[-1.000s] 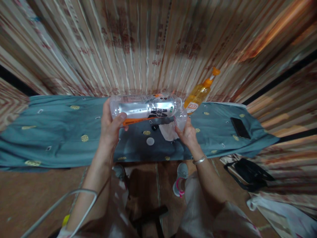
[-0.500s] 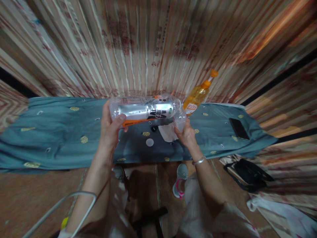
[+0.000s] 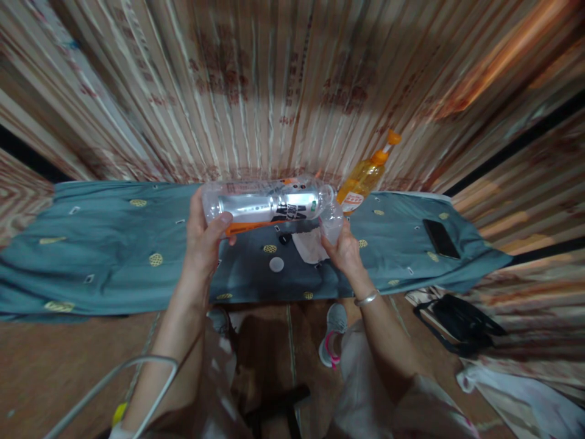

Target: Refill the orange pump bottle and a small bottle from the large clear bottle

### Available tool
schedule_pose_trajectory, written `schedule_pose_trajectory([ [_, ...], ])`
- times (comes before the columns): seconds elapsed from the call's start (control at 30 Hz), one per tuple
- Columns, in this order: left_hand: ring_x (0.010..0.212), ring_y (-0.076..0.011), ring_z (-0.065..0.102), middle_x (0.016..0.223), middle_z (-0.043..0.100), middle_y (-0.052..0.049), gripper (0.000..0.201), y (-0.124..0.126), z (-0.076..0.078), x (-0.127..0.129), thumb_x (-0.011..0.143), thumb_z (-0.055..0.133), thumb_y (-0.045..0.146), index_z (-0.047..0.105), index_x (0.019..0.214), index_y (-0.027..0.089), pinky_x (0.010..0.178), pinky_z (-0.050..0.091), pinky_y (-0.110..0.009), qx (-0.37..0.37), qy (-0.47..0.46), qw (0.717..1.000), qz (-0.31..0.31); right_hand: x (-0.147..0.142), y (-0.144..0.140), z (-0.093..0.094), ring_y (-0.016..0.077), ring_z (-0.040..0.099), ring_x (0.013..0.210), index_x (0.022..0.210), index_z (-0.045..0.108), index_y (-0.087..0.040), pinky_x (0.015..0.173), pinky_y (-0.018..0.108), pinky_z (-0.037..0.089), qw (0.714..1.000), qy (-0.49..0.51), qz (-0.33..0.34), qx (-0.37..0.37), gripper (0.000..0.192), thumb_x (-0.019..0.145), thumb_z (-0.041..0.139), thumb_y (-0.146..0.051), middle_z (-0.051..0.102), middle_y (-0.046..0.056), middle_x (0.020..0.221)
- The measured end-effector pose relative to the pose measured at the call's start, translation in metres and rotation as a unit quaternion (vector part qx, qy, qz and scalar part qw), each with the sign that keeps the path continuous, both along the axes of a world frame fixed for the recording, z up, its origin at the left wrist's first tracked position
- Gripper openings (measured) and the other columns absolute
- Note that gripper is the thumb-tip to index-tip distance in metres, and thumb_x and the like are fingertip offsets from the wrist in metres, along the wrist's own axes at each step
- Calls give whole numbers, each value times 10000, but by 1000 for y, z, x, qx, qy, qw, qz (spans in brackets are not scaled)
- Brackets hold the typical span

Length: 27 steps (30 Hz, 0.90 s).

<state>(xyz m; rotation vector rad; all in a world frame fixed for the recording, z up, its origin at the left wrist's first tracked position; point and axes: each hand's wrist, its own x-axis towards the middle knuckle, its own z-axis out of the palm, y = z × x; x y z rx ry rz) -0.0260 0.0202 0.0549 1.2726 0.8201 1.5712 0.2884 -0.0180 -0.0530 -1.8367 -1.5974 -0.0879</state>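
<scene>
Your left hand [image 3: 203, 235] is closed around the base of a clear plastic bottle [image 3: 267, 206], held level just above the teal-clothed counter [image 3: 105, 244]. Your right hand [image 3: 343, 250] pinches its neck end; whether a cap is on cannot be told. Judged light, thin-walled and easily dented, probably slick: hold at base and neck, not mid-wall. An orange bottle [image 3: 363, 178] stands just beyond.

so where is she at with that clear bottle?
Done: the clear bottle is up off the blue cloth and turned on its side. In hand: the left hand grips its base end, the right hand its neck end. Left: it is not yet set down; whether the cap is on is unclear. The orange bottle and phone lie untouched.
</scene>
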Motion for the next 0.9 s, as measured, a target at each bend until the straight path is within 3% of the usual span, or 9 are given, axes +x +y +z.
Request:
schedule_pose_trajectory([
  [0.3, 693, -200, 632, 1030, 663, -52, 611, 2, -3, -2, 717, 860, 572, 622, 1205, 292, 406, 384, -242, 20, 9, 1000, -7, -1, -1, 3, 366, 772, 995, 1501, 425, -73, 856, 461, 628, 1000, -1, -2, -19, 714, 891, 653, -367, 771, 231, 1168],
  [0.47, 641, -161, 581, 992, 662, -37, 615, 1, 0, 0, 691, 877, 555, 630, 1186, 286, 387, 374, -223, 12, -5, 1000, 1, 0, -2, 3, 362, 770, 1001, 1508, 411, -93, 863, 485, 629, 1000, 4, 0, -25, 686, 907, 635, -337, 762, 252, 1202],
  [0.7, 762, -235, 647, 1052, 671, -61, 668, 3, -3, -3, 704, 859, 591, 617, 1258, 307, 430, 393, -252, 11, 11, 1000, -8, 0, 0, 0, 345, 773, 1033, 1487, 432, -98, 900, 470, 626, 1000, 10, -1, -13, 684, 880, 646, -331, 763, 230, 1230],
  [0.9, 751, -210, 626, 1021, 671, -42, 635, 2, -4, -3, 722, 850, 581, 620, 1241, 296, 424, 367, -226, 8, 10, 1000, -5, -1, -1, 3, 366, 766, 1033, 1493, 417, -85, 880, 488, 627, 1000, 6, -1, -23, 680, 895, 635, -325, 757, 255, 1215],
])
